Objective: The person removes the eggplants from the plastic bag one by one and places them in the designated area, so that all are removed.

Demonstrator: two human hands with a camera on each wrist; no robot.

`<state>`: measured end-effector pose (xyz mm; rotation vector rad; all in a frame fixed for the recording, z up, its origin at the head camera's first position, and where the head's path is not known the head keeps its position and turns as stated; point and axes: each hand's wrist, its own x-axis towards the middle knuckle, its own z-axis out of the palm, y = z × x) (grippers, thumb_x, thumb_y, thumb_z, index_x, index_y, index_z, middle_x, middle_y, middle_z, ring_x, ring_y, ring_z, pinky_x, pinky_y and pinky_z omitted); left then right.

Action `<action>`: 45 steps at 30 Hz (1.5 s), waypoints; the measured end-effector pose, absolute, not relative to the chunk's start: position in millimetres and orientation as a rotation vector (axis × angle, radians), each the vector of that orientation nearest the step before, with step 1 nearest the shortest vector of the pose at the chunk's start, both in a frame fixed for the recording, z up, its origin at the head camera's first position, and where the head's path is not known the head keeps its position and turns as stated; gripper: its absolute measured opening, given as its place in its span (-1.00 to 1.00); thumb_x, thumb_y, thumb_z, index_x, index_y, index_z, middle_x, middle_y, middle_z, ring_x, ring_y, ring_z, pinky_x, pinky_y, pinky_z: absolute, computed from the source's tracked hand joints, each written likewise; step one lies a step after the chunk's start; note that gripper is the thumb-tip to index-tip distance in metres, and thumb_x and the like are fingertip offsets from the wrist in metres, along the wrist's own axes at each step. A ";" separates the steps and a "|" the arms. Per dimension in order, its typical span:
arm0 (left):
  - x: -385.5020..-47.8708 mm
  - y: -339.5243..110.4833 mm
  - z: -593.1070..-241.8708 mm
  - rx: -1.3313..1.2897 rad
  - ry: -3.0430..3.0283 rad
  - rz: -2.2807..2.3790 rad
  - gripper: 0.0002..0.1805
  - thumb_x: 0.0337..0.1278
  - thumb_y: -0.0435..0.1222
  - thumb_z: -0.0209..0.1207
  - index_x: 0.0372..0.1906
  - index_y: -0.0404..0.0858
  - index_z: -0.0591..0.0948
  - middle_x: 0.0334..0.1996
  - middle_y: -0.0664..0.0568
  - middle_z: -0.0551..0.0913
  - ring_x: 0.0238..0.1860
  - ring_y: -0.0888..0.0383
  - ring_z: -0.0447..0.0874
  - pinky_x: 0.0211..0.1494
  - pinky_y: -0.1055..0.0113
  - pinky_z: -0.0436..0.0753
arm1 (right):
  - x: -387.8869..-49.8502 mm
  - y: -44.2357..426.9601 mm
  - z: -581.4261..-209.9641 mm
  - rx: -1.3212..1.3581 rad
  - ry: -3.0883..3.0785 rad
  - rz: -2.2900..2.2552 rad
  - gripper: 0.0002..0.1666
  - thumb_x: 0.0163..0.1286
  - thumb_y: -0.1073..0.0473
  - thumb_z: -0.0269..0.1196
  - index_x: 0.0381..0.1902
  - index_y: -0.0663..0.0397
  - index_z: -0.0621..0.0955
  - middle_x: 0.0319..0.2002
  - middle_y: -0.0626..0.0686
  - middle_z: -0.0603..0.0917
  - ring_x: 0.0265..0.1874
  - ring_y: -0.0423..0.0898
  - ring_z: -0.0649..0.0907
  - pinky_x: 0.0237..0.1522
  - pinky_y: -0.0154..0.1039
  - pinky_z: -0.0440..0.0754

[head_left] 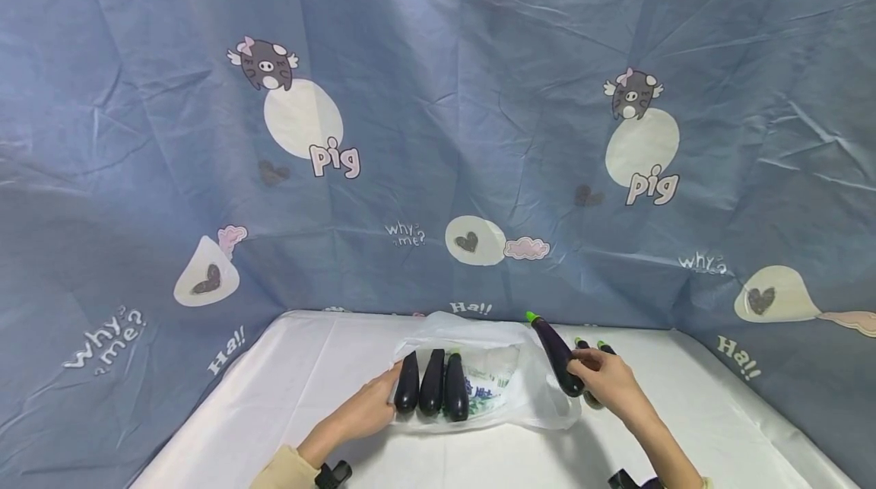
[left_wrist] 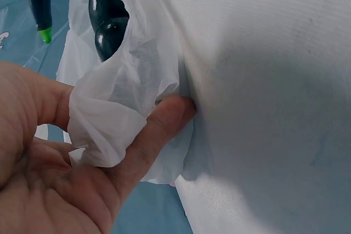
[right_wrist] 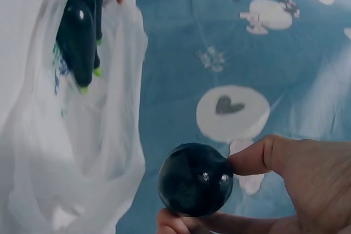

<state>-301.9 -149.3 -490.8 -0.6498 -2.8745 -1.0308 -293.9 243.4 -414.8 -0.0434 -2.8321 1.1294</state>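
Note:
A white plastic bag lies on the table with its mouth spread wide. Inside, at its left side, three dark eggplants lie side by side. My left hand grips the bag's left edge; in the left wrist view the bunched plastic sits between thumb and fingers. Over the bag's right side, my right hand pinches another eggplant near its rounded bottom end, tilted with its green stem up and to the left. The right wrist view shows this held eggplant end-on.
Beyond the right hand, two more eggplants lie on the white tabletop, partly hidden by the hand and the held eggplant. A blue printed cloth hangs behind the table and along its sides.

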 end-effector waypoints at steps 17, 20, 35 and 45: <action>-301.7 -149.3 -491.9 -0.658 -2.881 -1.034 -0.15 -0.19 -0.58 -0.01 0.43 -0.50 0.16 0.41 -0.35 0.23 0.43 -0.26 0.20 0.44 -0.19 0.22 | -309.9 287.4 -417.8 -0.161 -2.808 1.243 -0.32 0.30 -0.05 0.13 0.20 0.36 0.49 0.04 0.41 0.61 -0.30 0.02 0.73 -0.16 0.05 0.68; -300.9 -148.8 -491.9 -0.667 -2.878 -1.040 -0.15 -0.18 -0.58 -0.01 0.43 -0.49 0.17 0.42 -0.34 0.23 0.43 -0.26 0.19 0.44 -0.19 0.21 | -310.8 295.8 -418.8 -0.170 -2.802 1.255 -0.32 0.32 -0.05 0.12 0.21 0.37 0.48 0.03 0.42 0.61 -0.28 0.04 0.74 -0.14 0.06 0.69; -302.7 -149.8 -492.9 -0.643 -2.894 -1.021 -0.16 -0.17 -0.57 -0.02 0.43 -0.50 0.15 0.42 -0.34 0.22 0.43 -0.25 0.19 0.45 -0.15 0.21 | -322.9 334.0 -426.6 -0.310 -2.824 1.251 -0.17 0.37 -0.19 0.03 0.27 0.44 0.39 0.16 0.50 0.47 -0.16 0.20 0.71 -0.08 0.16 0.64; -303.1 -149.4 -493.2 -0.623 -2.895 -0.990 -0.15 -0.17 -0.56 0.00 0.42 -0.51 0.15 0.41 -0.35 0.24 0.42 -0.26 0.21 0.45 -0.14 0.23 | -331.5 352.9 -441.8 -0.466 -2.792 1.276 -0.15 0.32 -0.18 0.05 0.24 0.49 0.39 0.10 0.49 0.51 -0.13 0.27 0.68 -0.08 0.22 0.60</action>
